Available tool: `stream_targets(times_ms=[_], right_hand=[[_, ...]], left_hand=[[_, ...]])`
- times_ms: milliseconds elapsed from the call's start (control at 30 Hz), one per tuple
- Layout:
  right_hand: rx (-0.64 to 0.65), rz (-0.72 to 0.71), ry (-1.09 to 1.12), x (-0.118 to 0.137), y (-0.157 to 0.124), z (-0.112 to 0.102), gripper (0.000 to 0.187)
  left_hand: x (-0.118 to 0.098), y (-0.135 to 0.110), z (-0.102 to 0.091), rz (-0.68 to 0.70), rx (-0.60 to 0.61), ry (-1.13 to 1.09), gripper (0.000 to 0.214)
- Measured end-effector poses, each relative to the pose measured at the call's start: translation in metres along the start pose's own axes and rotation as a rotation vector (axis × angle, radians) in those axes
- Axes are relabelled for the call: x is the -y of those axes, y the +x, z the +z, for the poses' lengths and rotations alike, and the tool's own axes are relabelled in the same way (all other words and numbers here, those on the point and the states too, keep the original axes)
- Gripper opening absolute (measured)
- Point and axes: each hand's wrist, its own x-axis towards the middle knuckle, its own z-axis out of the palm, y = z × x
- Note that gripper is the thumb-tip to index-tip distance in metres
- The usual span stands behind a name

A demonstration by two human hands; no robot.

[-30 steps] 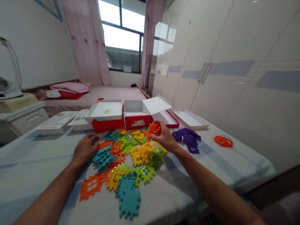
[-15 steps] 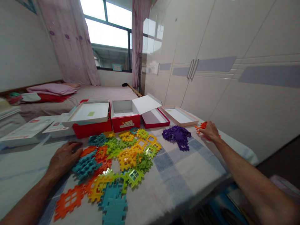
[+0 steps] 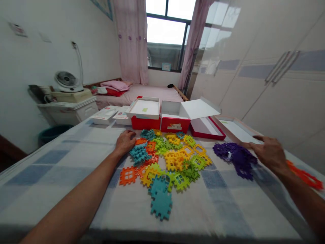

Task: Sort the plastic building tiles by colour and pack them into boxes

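My left hand [image 3: 125, 142] rests on the cloth at the left edge of a mixed heap of interlocking plastic tiles, fingers loosely stretched and holding nothing visible. Beside it lie orange tiles [image 3: 128, 175] and a stack of teal tiles [image 3: 140, 154]. Yellow tiles [image 3: 175, 159] and green tiles [image 3: 180, 181] fill the middle of the heap. My right hand [image 3: 270, 153] hovers open and without a piece, just right of a separate pile of purple tiles [image 3: 235, 155]. Several orange tiles [image 3: 306, 176] lie apart at the far right, partly behind my right forearm.
Behind the heap stand a red box with a white tray [image 3: 146, 122], an open red box [image 3: 175, 126] with its white lid raised, a shallow red lid [image 3: 208, 135] and a pale tray [image 3: 237, 130]. White boxes [image 3: 105, 115] stand at the back left.
The view has swung left. My right hand has let go of the orange tiles, leaving them at the far right, and has moved towards the purple pile. My left hand stays by the heap.
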Motion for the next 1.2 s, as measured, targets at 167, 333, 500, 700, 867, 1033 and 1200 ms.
stream_targets(times_ms=[167,333,500,700,867,1033,1200], right_hand=[[0.284,-0.363,0.470,0.139,-0.028,0.001,0.028],[0.403,-0.644,0.615,0.248,-0.051,0.027,0.021],[0.491,-0.711,0.436,0.315,-0.061,0.048,0.031],[0.454,-0.652,0.199,0.332,-0.062,0.049,0.036],[0.472,-0.464,0.288,0.310,-0.053,0.053,0.019],[0.469,-0.327,0.528,0.284,-0.043,0.049,0.019],[0.689,-0.600,0.625,0.285,-0.047,0.018,0.014]], left_hand=[[-0.006,0.000,-0.004,0.001,-0.037,-0.046,0.040],[-0.020,-0.004,-0.007,0.160,-0.037,-0.276,0.044],[-0.023,-0.008,-0.003,0.234,0.109,-0.408,0.050],[-0.019,-0.006,-0.001,0.218,0.092,-0.419,0.044],[-0.022,-0.006,-0.003,0.130,0.065,-0.489,0.043],[-0.024,-0.005,-0.006,0.014,0.010,-0.624,0.040],[-0.021,-0.004,-0.002,-0.076,-0.017,-0.727,0.053]])
